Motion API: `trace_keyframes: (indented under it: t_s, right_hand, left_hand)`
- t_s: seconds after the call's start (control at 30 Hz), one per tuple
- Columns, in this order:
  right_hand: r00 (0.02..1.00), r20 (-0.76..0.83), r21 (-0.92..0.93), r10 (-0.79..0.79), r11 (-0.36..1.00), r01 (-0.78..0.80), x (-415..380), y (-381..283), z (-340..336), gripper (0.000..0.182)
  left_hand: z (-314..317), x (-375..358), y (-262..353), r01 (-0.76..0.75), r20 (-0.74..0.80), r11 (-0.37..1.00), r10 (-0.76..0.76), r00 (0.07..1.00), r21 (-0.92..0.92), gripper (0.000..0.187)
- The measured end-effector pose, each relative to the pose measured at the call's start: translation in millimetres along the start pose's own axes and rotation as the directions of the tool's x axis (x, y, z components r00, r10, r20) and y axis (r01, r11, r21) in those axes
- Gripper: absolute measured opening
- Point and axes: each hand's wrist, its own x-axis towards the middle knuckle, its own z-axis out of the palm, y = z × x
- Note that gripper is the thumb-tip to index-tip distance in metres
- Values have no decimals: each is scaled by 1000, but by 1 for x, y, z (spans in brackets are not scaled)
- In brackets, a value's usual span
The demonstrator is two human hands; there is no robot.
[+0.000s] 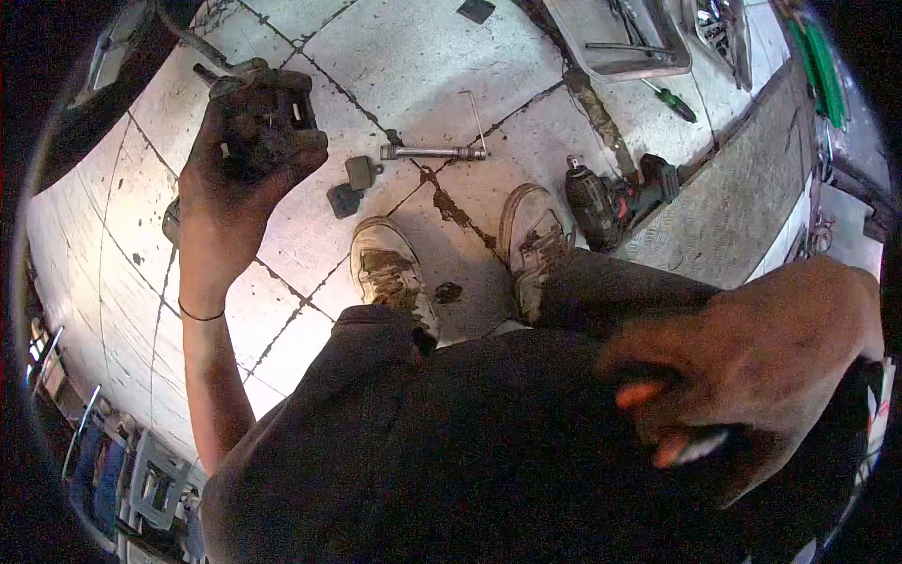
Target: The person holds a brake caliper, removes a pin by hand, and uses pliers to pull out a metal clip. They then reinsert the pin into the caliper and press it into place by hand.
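Grimy dark metal brake caliper is gripped aloft in left hand, up-left of right hand; right hand closed on orange-handled tool, hands well apart.

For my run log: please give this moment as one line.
left hand: holds caliper | right hand: grips orange-handled tool | floor: pads, drill

Between my left hand's fingers I see a dull, grimy metal caliper. Beyond those fingertips lie a shiny steel wrench, matt dark pads, and stained, cracked glossy tiles.
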Motion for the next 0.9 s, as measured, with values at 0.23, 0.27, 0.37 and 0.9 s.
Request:
trace_keyframes:
  t_s: [0.23,0.27,0.37,0.9]
  right_hand:
    - [980,179,34,86,995,-94,-2,-25,20,54]
    - [982,179,43,57,997,-66,0,-27,23,53]
    - [990,133,33,44,998,-49,-6,-37,28,53]
    - [996,47,-29,70,997,-69,8,-55,46,48]
  left_hand:
    - [-7,4,-3,5,45,994,-10,999,107,63]
    - [-7,5,-5,-26,49,996,22,999,86,63]
    - [-8,10,-4,-78,81,994,71,994,80,62]
    - [-11,12,-12,-136,87,988,129,988,75,53]
